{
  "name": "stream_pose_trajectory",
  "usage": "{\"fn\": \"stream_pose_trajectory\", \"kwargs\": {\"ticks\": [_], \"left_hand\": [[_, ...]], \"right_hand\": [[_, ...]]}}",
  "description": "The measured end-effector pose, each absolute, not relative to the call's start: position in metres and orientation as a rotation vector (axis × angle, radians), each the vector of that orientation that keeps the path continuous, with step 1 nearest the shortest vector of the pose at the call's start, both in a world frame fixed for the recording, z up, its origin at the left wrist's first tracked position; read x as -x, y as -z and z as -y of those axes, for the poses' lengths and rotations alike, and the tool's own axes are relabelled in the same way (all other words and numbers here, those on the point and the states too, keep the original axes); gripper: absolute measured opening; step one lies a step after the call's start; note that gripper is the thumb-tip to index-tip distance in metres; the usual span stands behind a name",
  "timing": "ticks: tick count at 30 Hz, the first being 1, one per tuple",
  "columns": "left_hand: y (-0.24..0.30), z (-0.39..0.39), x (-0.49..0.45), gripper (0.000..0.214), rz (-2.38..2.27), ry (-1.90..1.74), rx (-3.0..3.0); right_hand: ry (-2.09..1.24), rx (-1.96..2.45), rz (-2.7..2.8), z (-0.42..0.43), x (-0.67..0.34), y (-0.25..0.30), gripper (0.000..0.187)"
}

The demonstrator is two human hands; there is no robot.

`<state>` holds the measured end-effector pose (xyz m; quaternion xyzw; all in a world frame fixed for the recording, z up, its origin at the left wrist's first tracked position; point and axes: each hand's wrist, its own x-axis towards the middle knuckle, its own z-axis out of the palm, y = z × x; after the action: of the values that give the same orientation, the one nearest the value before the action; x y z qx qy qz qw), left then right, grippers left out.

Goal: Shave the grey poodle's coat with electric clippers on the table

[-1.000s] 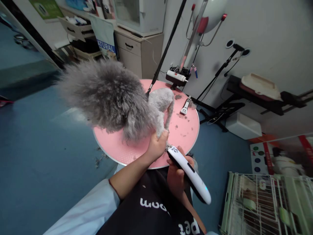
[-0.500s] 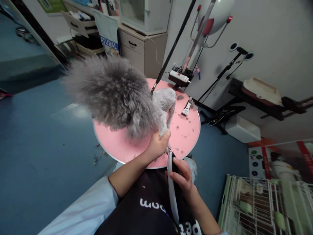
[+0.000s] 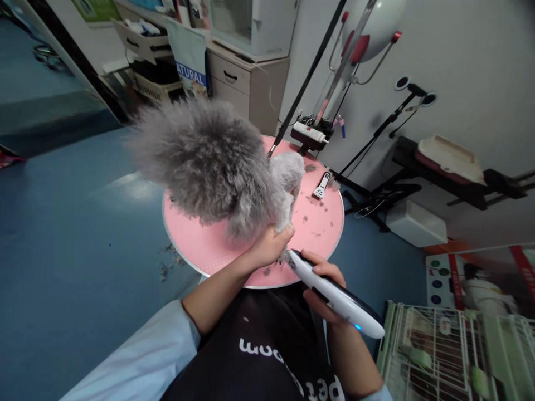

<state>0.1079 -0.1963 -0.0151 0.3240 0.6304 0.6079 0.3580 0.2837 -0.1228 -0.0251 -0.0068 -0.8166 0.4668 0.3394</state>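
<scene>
A fluffy grey dog is on a round pink grooming table, its hind part and leg clipped short. My left hand is closed around the dog's lower leg, with the paw showing just below it. A white and black hair clipper with a lit blue light lies in my right hand, fingers wrapped around its body. The clipper's head is at the paw; whether it touches the fur I cannot tell.
A second clipper lies on the table among grey hair tufts. A black grooming strap runs down to the dog. A holder at the table's back carries a white bottle. A wire cage stands at lower right.
My right hand has turned the clipper from pointing down along the apron to slanting out to the right, its white side now facing up. My left hand keeps hold of the leg.
</scene>
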Motion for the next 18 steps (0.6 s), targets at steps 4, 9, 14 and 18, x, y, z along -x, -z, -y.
{"fn": "stream_pose_trajectory", "kwargs": {"ticks": [4, 9, 14, 18], "left_hand": [[0.017, 0.198, -0.104, 0.039, -1.618, -1.548, -0.855], [0.019, 0.197, -0.104, 0.042, -1.595, -1.537, -0.86], [0.022, 0.195, -0.106, 0.037, -1.581, -1.537, -0.85], [0.023, 0.195, -0.103, 0.037, -1.608, -1.487, -0.89]], "right_hand": [[-1.532, -0.06, 2.067, 0.126, -0.285, 0.026, 0.03], [-1.413, 0.111, 1.862, 0.138, -0.288, 0.038, 0.033], [-1.451, 0.092, 1.946, 0.143, -0.286, 0.039, 0.031], [-1.707, 0.333, 1.588, 0.147, -0.285, 0.06, 0.039]]}}
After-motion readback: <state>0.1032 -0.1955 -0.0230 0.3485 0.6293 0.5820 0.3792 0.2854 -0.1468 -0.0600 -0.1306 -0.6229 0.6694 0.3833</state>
